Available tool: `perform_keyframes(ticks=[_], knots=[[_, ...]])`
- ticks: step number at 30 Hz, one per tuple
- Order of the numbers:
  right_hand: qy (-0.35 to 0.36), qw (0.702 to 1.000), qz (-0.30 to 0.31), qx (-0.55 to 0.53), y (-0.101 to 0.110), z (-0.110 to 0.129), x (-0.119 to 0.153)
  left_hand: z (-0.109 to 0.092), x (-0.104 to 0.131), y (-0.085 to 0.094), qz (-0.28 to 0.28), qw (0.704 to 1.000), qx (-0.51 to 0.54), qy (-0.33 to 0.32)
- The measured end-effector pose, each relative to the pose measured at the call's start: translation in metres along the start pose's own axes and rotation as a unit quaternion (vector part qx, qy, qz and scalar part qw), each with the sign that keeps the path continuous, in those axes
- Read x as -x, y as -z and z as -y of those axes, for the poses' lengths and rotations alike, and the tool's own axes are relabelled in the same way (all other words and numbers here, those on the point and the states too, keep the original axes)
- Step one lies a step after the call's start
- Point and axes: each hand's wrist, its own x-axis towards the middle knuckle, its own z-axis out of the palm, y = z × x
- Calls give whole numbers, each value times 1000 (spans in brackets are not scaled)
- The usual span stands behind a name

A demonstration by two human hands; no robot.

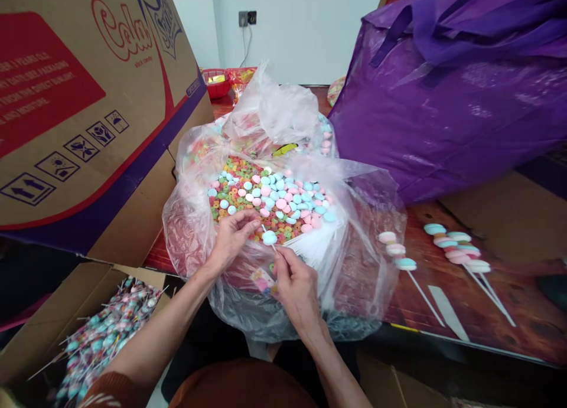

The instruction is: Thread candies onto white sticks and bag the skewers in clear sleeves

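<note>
My right hand [297,284] pinches a thin white stick [274,248] between thumb and fingertips, over the open plastic bag. A pale blue marshmallow [269,237] is threaded on that stick, whose tip pokes out above it. Close beside the tip is my left hand [234,237], thumb and forefinger pinched together; what lies between them is too small to make out. Beneath and beyond both hands, pink and blue marshmallows [281,204] lie on sugary gummy rings [237,172]. A bundle of white sticks [315,242] rests at the bag's right side.
A clear plastic bag [376,201] surrounds the candy. Finished marshmallow skewers [458,248] lie on the red-brown table [527,278] at right. A large carton [88,101] stands left, a purple bag [443,113] right. Below left, an open box [39,337] holds many wrapped candy sticks.
</note>
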Motion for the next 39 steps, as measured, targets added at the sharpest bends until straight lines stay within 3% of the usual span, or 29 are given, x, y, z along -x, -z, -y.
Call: perform_keyframes(ticks=[8, 16, 22, 27, 34, 39], knots=[[24, 999, 14, 28, 0, 5, -2, -3, 8, 1, -26, 998, 51, 29], [106, 993, 27, 32, 8, 0, -7, -3, 10, 8, -14, 993, 78, 92], [40, 999, 7, 9, -3, 9, -1, -3, 11, 7, -40, 984, 121, 124], [39, 999, 4, -14, -8, 9, 2, -5, 14, 6, -60, 974, 151, 158], [158, 987, -1, 38, 0, -1, -2, -11, 15, 13, 1, 984, 91, 151], [196, 978, -37, 60, -5, 6, 1, -15, 22, 16, 42, 968, 101, 227]])
